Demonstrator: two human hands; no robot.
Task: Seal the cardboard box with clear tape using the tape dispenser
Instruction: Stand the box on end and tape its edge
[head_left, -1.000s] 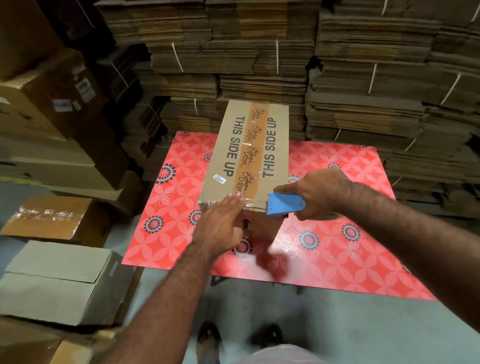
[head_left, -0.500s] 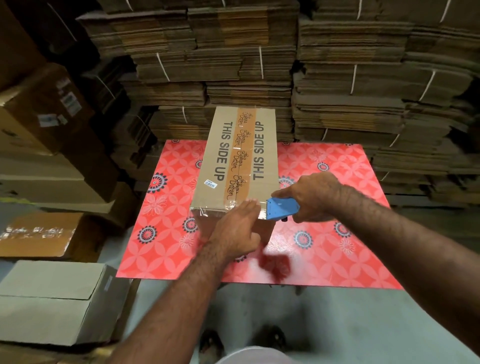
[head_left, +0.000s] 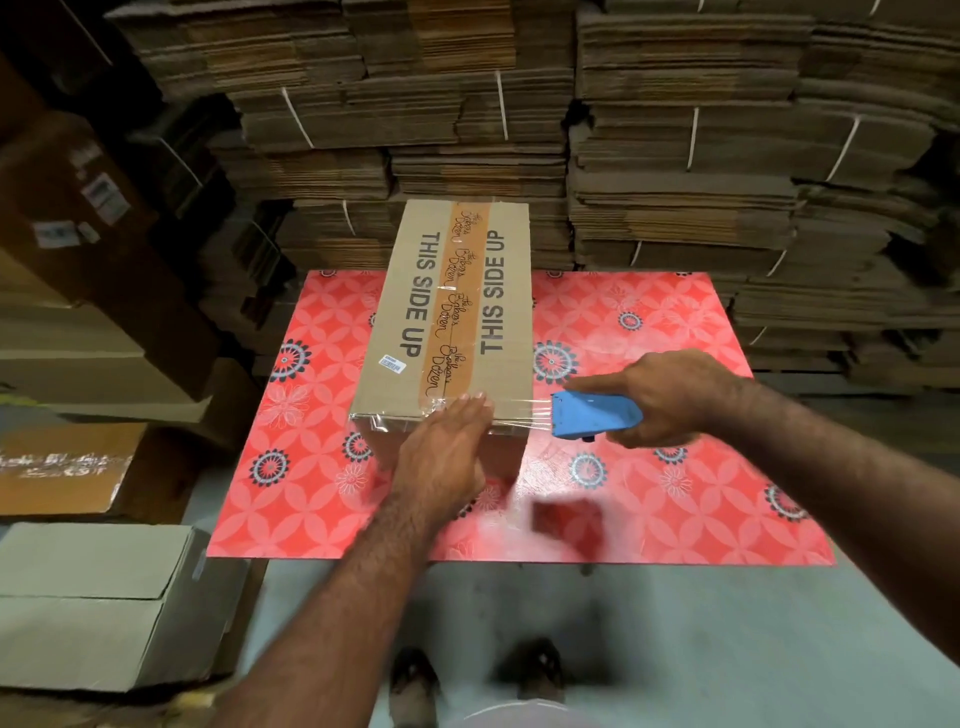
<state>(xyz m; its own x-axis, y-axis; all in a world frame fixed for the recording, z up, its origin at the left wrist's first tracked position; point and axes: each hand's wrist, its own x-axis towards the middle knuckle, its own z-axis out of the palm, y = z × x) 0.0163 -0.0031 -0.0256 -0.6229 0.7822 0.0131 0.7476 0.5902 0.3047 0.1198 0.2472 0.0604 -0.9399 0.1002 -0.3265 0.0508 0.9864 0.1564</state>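
Observation:
A long cardboard box (head_left: 410, 301) printed "THIS SIDE UP" lies on a red patterned table (head_left: 649, 483), with a brown printed tape strip along its top seam. My left hand (head_left: 441, 457) presses flat, fingers straight, on the box's near edge. My right hand (head_left: 670, 397) grips a blue tape dispenser (head_left: 592, 415) just off the box's near right corner. A stretch of clear tape (head_left: 519, 413) runs from the dispenser across the box's near edge, under my left hand.
Bundled stacks of flattened cardboard (head_left: 675, 156) rise behind the table. Closed boxes (head_left: 93, 597) stand on the floor at left, with more piled up (head_left: 78, 234) beside the table. A blurred red object (head_left: 566, 519) lies near the table's front edge. My feet (head_left: 478, 680) are on the grey floor.
My right hand has pulled the dispenser to the right, off the box's corner, stretching clear tape out. My left hand stays pressed on the near edge, fingers shifted slightly right.

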